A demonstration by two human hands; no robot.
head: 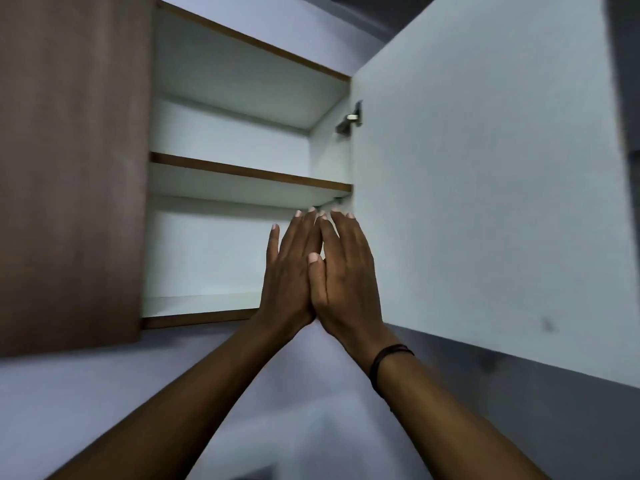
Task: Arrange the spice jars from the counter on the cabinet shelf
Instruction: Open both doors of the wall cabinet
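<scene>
1. Forearms rise from the lower edge of the view; a dark band [388,363] circles the right wrist.
2. Left hand [287,282] and right hand [346,282] are raised side by side, edges touching, fingers straight and slightly spread; both are flat and hold nothing; they sit in front of the lowest compartment of the cabinet, and contact with it cannot be told.
3. Open door [485,188], pale and plain, stands to the right on a metal hinge [351,119]; a brown closed door [69,168] covers the left side.
4. Bottom shelf [194,315], middle shelf [242,180] and upper shelf [256,81] carry nothing visible; each has a brown front edge.
5. Spice jars and the desk they stand on are out of view; none has reached a shelf, so the task appears to be at its start.
6. Handling, as judgement only: such jars are likely light, rigid and, if glass, breakable and smooth; a hold around the body below the lid, one jar per hand, seems safest; the raised reach argues against stacking.
7. No brand, label or writing is legible anywhere.
</scene>
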